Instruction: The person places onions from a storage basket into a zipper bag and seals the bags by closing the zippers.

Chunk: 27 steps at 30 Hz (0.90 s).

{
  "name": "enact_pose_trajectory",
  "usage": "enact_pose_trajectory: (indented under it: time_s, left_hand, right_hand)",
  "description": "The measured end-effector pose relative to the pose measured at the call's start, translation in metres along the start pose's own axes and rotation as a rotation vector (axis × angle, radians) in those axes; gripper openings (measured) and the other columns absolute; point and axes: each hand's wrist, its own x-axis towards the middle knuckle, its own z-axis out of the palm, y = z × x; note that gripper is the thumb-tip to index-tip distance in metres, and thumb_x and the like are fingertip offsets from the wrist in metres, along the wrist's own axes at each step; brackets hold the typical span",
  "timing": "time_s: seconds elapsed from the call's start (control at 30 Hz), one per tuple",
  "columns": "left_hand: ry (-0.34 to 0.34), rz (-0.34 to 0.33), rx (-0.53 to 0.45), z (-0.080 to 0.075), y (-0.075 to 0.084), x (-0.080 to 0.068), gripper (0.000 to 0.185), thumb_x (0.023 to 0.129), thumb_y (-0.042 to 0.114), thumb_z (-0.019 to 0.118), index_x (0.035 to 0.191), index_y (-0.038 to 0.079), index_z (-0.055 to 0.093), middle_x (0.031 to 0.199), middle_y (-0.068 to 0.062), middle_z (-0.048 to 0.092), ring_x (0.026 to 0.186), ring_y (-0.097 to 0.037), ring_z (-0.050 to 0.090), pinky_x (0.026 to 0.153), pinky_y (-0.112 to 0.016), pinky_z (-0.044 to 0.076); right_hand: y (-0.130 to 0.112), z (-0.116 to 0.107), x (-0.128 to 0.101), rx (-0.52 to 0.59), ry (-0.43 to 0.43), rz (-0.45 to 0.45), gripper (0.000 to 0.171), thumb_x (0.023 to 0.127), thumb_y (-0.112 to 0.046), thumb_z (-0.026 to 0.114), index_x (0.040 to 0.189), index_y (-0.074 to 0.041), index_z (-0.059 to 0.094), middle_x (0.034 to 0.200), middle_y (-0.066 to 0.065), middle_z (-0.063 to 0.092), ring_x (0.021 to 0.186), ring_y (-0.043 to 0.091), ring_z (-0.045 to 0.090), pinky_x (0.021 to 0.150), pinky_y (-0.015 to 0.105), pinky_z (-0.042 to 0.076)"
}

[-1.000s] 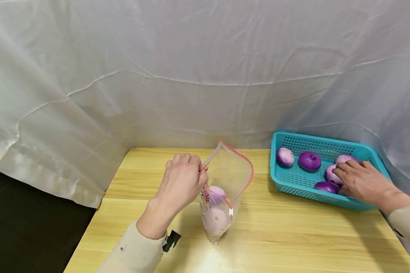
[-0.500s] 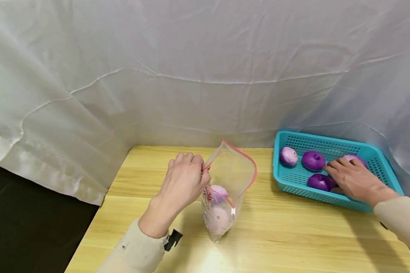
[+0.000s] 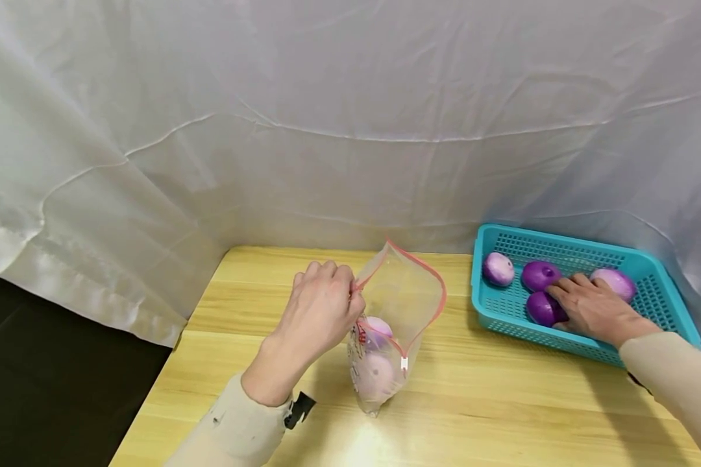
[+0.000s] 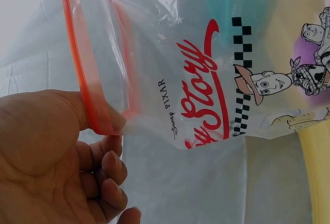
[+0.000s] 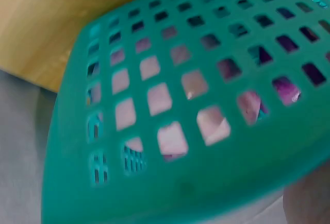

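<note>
**One hand props the zip bag open, the other settles on an onion in the basket**

The left hand (image 3: 321, 308) pinches the red zip strip of the clear printed bag (image 3: 394, 324) between thumb and curled fingers (image 4: 111, 170), as the left wrist view shows plainly. That grip keeps the bag upright on the wooden table (image 3: 479, 402) with its mouth gaping. Two pale purple onions (image 3: 374, 363) already sit stacked inside it.

To the right of the bag, the right hand (image 3: 590, 308) lies inside the teal basket (image 3: 660, 305), fingers draped over a dark purple onion (image 3: 540, 308). Whether they have closed round it or only rest on top cannot be told from above. Three more onions lie in the basket: a pale one (image 3: 498, 268) at the end nearest the bag, a dark one (image 3: 539, 275) beside it, and a pale one (image 3: 616, 282) farther from the bag.

Done well, the pick would call for a full wrap round the onion's widest part, since the skin looks smooth and the shape round. The left hand's best help is probably to hold the mouth wide and tilted toward the basket.

The right wrist view shows only blurred basket mesh (image 5: 170, 110) from close up, with pink and purple patches behind the holes; no fingers are clear there. The bag's print hides part of its contents.
</note>
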Motion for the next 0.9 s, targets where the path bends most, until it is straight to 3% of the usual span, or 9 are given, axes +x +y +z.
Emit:
enact_pose_trajectory:
  time_s: [0.17, 0.37, 0.6, 0.9]
  left_hand:
    - [0.000, 0.001, 0.004, 0.001, 0.000, 0.000, 0.015, 0.087, 0.016, 0.066, 0.076, 0.015, 0.056, 0.071, 0.002, 0.048, 0.069, -0.024, 0.044, 0.064, -0.035, 0.034]
    - [0.005, 0.002, 0.012, 0.002, -0.001, -0.001, 0.016, 0.086, 0.016, 0.066, 0.075, 0.015, 0.054, 0.070, 0.002, 0.047, 0.068, -0.024, 0.044, 0.063, -0.035, 0.033]
    - [-0.002, 0.006, 0.006, 0.003, -0.001, -0.001, 0.015, 0.088, 0.017, 0.066, 0.076, 0.015, 0.056, 0.070, 0.002, 0.047, 0.068, -0.023, 0.043, 0.063, -0.034, 0.032]
    - [-0.005, 0.001, -0.002, 0.003, -0.002, -0.002, 0.014, 0.088, 0.017, 0.067, 0.078, 0.015, 0.057, 0.071, 0.002, 0.048, 0.068, -0.023, 0.043, 0.063, -0.034, 0.032]
  right_hand:
    - [-0.003, 0.001, 0.002, 0.078, -0.062, 0.096, 0.080, 0.075, -0.050, 0.090, 0.128, 0.005, 0.063, 0.120, 0.027, 0.066, 0.111, 0.050, 0.058, 0.087, 0.068, 0.048]
    - [-0.004, 0.004, 0.005, 0.159, -0.083, 0.169, 0.074, 0.075, -0.048, 0.090, 0.119, 0.000, 0.056, 0.113, 0.025, 0.066, 0.109, 0.051, 0.057, 0.084, 0.068, 0.046]
    - [0.000, 0.003, 0.002, 0.177, -0.132, 0.252, 0.093, 0.074, -0.060, 0.086, 0.129, 0.008, 0.055, 0.121, 0.035, 0.063, 0.114, 0.053, 0.052, 0.082, 0.069, 0.043]
    - [0.001, 0.013, 0.002, 0.213, -0.087, 0.231, 0.083, 0.073, -0.051, 0.089, 0.122, 0.003, 0.051, 0.116, 0.032, 0.065, 0.113, 0.052, 0.052, 0.085, 0.067, 0.040]
